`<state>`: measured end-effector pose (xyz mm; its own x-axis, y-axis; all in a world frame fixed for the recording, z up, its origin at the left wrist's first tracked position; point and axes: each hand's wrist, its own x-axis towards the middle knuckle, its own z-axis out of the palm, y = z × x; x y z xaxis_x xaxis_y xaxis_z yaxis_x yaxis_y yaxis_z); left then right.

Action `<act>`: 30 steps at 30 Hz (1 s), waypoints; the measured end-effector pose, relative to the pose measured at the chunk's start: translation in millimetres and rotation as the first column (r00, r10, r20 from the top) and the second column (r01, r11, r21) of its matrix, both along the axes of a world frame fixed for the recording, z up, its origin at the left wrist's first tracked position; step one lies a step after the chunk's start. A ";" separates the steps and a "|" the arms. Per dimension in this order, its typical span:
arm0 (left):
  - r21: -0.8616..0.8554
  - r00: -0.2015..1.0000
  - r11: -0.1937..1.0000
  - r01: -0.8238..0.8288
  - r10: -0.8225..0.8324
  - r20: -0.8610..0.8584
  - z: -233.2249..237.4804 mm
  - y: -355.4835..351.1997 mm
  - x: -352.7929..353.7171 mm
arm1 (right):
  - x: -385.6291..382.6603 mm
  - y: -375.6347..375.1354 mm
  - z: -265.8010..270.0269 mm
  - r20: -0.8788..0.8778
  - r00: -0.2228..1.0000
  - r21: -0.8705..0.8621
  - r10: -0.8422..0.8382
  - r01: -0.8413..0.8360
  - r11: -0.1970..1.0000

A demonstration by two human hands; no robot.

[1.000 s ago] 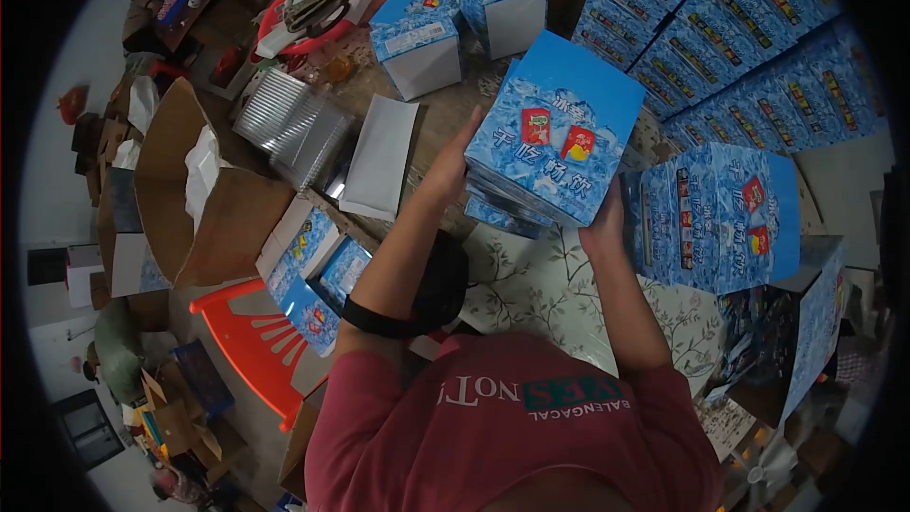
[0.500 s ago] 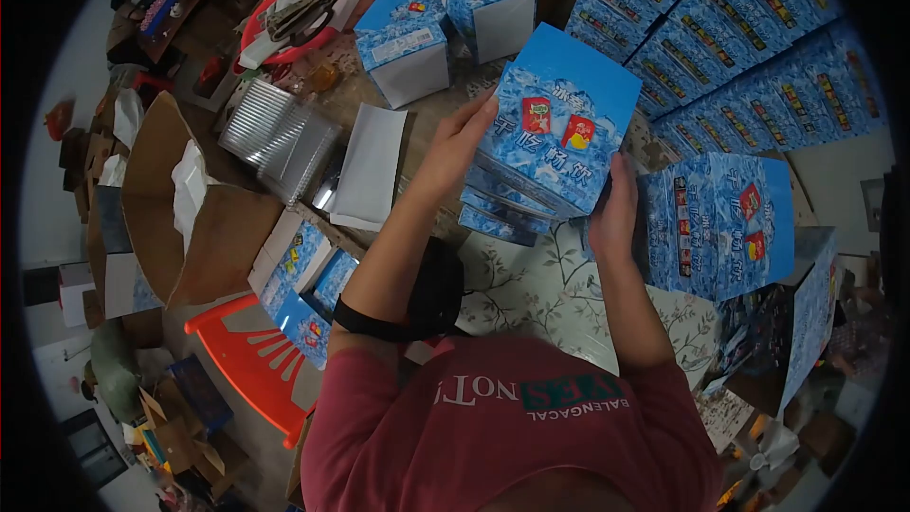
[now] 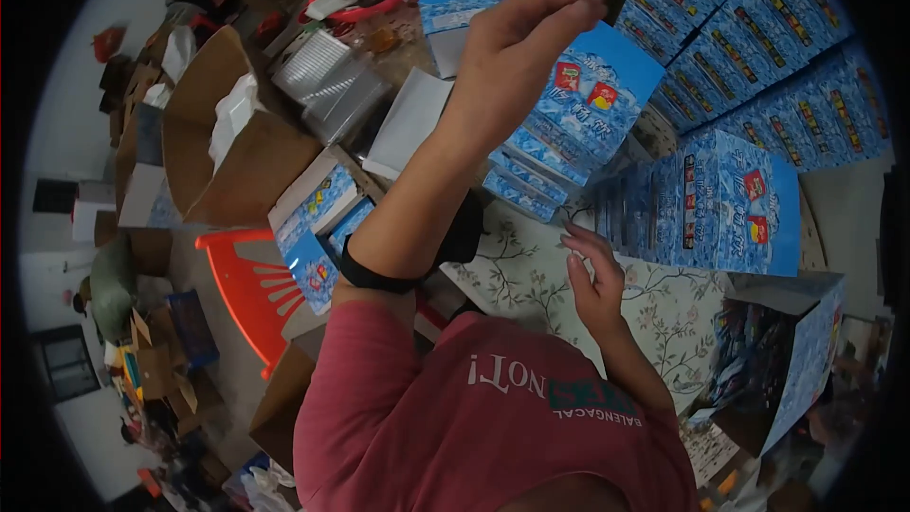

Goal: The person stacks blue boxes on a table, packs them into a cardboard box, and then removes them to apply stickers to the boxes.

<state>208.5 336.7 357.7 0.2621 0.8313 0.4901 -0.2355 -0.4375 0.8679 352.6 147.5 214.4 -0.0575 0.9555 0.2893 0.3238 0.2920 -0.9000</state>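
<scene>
My left hand is raised over a stack of blue printed boxes, its thumb and fingers pressed together. Whatever those fingertips may hold is too small to make out. Near the front edge of the stack, my right hand hovers over the floral tablecloth with fingers apart and nothing in them. To its right stands a row of similar blue boxes, packed side by side.
Many blue boxes are piled at the back right. An open carton with dark packets stands at the right. Clear plastic trays, a white card sheet, a brown carton and a red chair are at the left.
Both hands have let go of the top blue box, which now rests on the stack. My left hand has risen up and right; my right hand has dropped towards me and opened.
</scene>
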 end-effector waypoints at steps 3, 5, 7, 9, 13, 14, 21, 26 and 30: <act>0.180 0.995 0.982 -0.062 0.074 -0.065 32.3 -36.0 11.3 | 6.0 -42.4 9.9 0.054 0.997 0.011 0.054 -0.055 0.998; 0.306 0.959 0.945 -0.111 0.183 -0.218 46.4 -42.6 43.2 | 7.4 -62.4 29.3 0.048 0.978 -0.065 0.202 -0.199 0.978; 0.417 0.885 0.898 -0.138 0.301 -0.354 58.3 -44.4 86.3 | 0.9 -78.0 66.6 0.167 0.959 0.038 0.231 -0.240 0.970; 0.524 0.770 0.841 -0.133 0.420 -0.479 72.6 -56.3 128.0 | -12.9 -91.1 94.0 0.234 0.943 0.191 0.236 -0.282 0.940; 0.689 0.424 0.721 -0.070 0.647 -0.634 99.7 -107.7 140.4 | -24.1 -123.2 143.7 -0.123 0.714 -0.061 0.690 -0.699 0.712; 0.718 0.316 0.694 -0.054 0.694 -0.647 105.3 -131.5 129.8 | -23.2 -135.1 152.2 -0.120 0.685 -0.052 0.718 -0.727 0.685; 0.791 -0.074 0.603 -0.108 0.788 -0.611 86.9 -206.1 46.4 | -23.2 -216.3 228.4 -0.499 0.171 -0.083 0.850 -0.985 0.150; 0.622 -0.252 0.772 -0.132 0.581 -0.774 47.4 -245.6 -16.7 | -62.2 -277.8 254.6 -0.222 -0.243 0.236 0.944 -0.953 -0.189; 0.534 -0.353 0.836 -0.125 0.465 -0.812 41.2 -291.2 -52.1 | -94.3 -345.1 267.4 -0.069 -0.462 0.247 0.884 -0.867 -0.433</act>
<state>156.5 45.6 398.9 0.2580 0.9593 0.1144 0.9424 -0.2239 -0.2483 258.3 -197.6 481.8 -0.7472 -0.4146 0.5194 -0.5719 0.0031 -0.8203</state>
